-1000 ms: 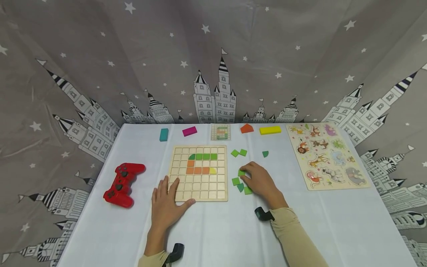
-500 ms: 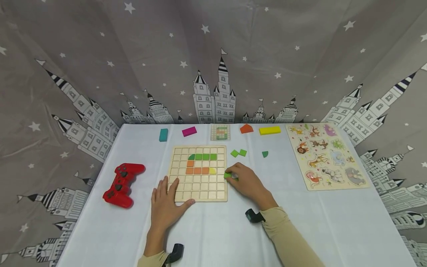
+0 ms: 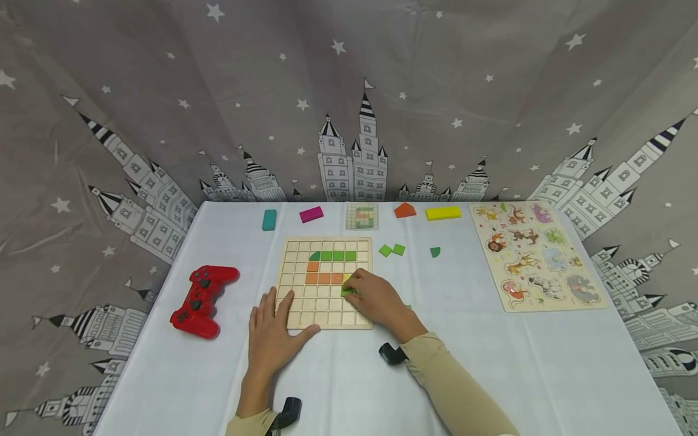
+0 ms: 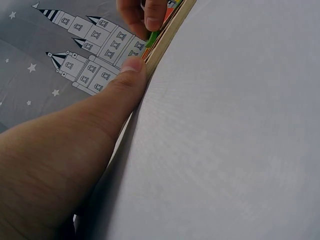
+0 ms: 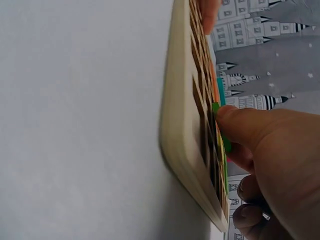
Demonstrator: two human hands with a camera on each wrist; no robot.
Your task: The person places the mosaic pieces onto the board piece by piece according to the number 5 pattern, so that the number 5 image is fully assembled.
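Note:
A wooden grid board [image 3: 314,306] lies flat on the white table. Set in its cells are a row of green squares [image 3: 338,256] with a dark green quarter-round at the left end, an orange square [image 3: 313,266] below that, and a row of orange squares [image 3: 324,278]. My right hand [image 3: 376,298] pinches a green square tile [image 5: 216,110] between thumb and finger, low over the board's right part, beneath a partly covered yellow piece [image 3: 346,277]. With fingers spread, my left hand [image 3: 272,330] rests at the board's lower left corner, its thumb [image 4: 131,75] along the near edge.
Right of the board lie two green squares [image 3: 392,249] and a dark green quarter-round [image 3: 435,252]; other loose tiles are mostly behind my right hand. A pattern card [image 3: 362,216] and coloured blocks line the back. A red game controller [image 3: 202,301] lies left, an animal puzzle [image 3: 537,257] right.
My right hand has picked up a green square from the loose tiles and moved left with it, over the board. The left hand has stayed in place.

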